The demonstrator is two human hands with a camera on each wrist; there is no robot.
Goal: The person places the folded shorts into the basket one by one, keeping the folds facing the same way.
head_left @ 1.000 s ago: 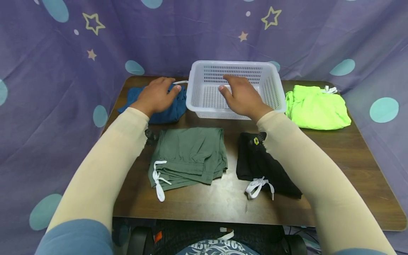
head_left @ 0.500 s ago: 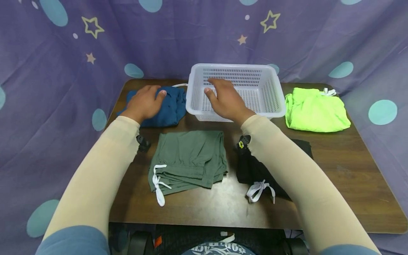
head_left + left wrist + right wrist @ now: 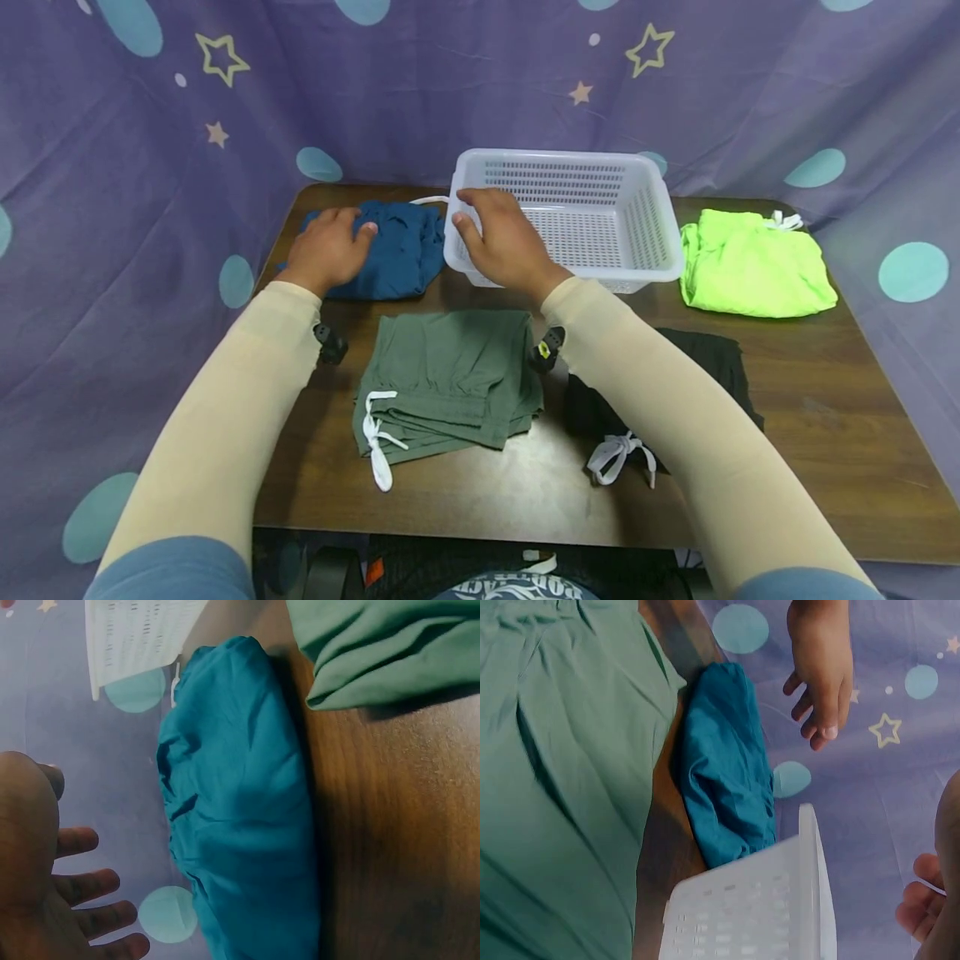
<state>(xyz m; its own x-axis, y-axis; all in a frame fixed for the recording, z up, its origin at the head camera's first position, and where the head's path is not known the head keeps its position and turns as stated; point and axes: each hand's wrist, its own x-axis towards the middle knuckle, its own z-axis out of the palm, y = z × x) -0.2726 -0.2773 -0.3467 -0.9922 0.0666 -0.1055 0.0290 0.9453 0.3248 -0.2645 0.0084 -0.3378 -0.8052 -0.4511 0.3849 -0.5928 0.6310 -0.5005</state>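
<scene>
My left hand (image 3: 327, 250) hovers over the left part of a folded blue garment (image 3: 405, 250), its fingers relaxed and spread. The left wrist view shows a gap between that hand (image 3: 45, 870) and the crumpled blue cloth (image 3: 240, 780). My right hand (image 3: 504, 242) is over the left rim of a white perforated plastic basket (image 3: 651, 208), thumb apart from the fingers and nothing in its grasp. In the right wrist view, the blue garment (image 3: 724, 765) lies beyond the basket's wall (image 3: 742, 900). A white string from the blue garment reaches toward the basket.
A folded green garment (image 3: 457, 367) with a white drawstring lies in front on the brown table (image 3: 832, 417). A black one (image 3: 712, 367) lies partly under the right forearm, and a neon yellow-green one (image 3: 753, 267) at the back right. A purple curtain (image 3: 420, 92) hangs behind.
Both hands have moved left and slightly nearer the body, the left over the blue garment, the right from the basket's middle to its left rim. The garments have stayed in place.
</scene>
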